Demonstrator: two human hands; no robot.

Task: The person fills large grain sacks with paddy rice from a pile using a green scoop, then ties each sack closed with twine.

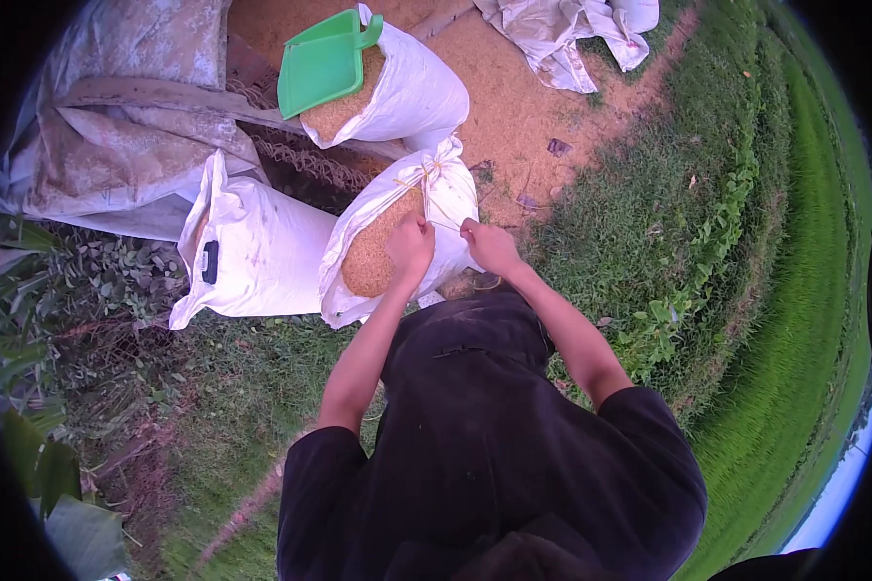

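A white sack (452, 198) stands open in front of me, filled with tan husks (370, 259). Part of its rim is gathered up and bound with thin string (444, 226). My left hand (412, 242) is closed at the string, over the husks. On the other side, my right hand (491, 248) pinches the string near the sack's right edge. The stretch of string between both hands looks taut. Just what lies inside my fingers is too small to see fully.
Behind stands another filled sack (421, 92) with a green dustpan (322, 66) on top. A white sack (266, 254) with a black object (209, 261) is at left. A dirty tarp (136, 126), loose husks (513, 126), crumpled sacks (591, 39) and grass (639, 232) surround them.
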